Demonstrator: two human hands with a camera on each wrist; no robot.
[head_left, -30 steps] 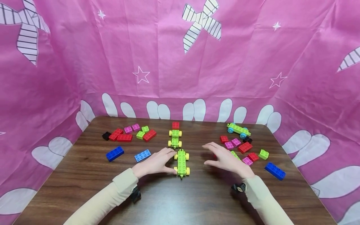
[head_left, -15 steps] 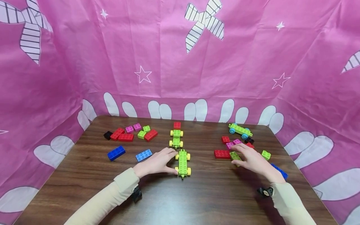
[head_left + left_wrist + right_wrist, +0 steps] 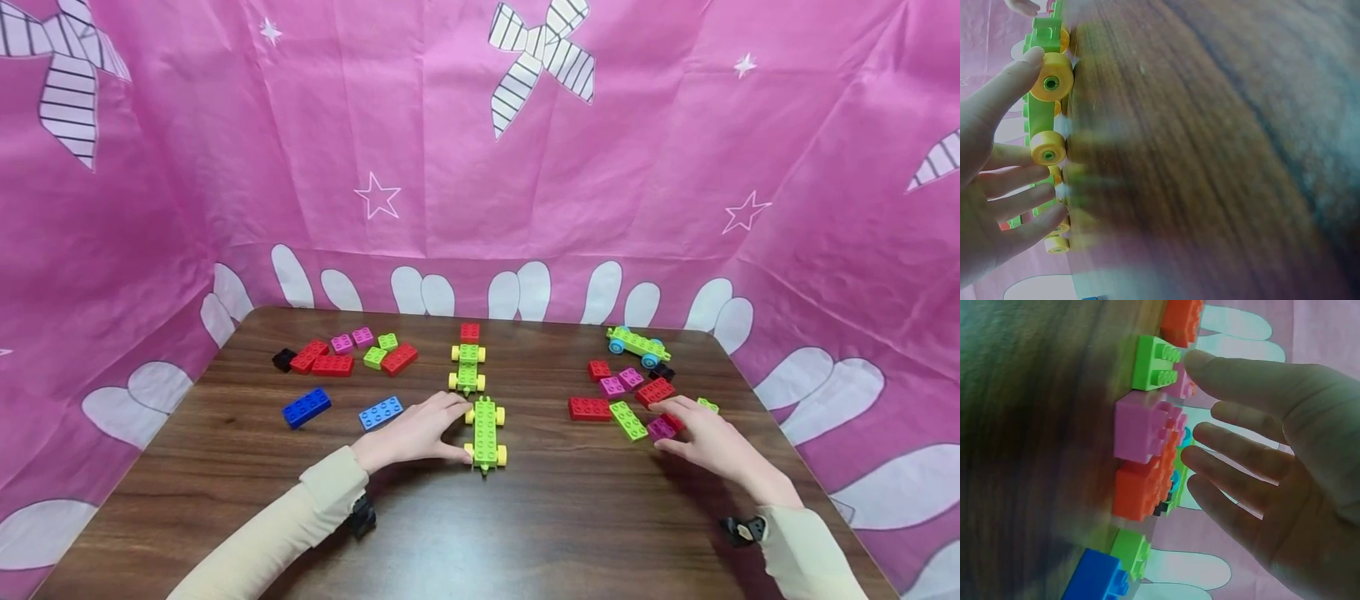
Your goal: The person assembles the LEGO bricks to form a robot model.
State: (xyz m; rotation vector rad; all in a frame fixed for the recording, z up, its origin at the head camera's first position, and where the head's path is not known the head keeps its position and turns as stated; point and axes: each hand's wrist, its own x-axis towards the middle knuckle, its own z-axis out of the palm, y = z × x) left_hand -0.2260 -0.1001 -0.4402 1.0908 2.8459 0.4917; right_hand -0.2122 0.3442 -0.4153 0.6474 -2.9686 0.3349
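My left hand rests beside a lime green toy car base with yellow wheels, in the middle of the table. In the left wrist view the thumb lies at one yellow wheel, and the other fingers are loosely extended. My right hand hovers over a magenta brick, partly covering it and a small red brick beside it. Seen in the right wrist view, its fingers are spread a little above the magenta brick and hold nothing.
A second green base with yellow wheels and a red brick stand farther back. Loose bricks lie left, including a light blue brick. On the right are a long lime brick, red bricks and a blue-wheeled base.
My right hand has moved to the right, past the red and lime bricks, to above the magenta brick. My left hand stays beside the green car base.
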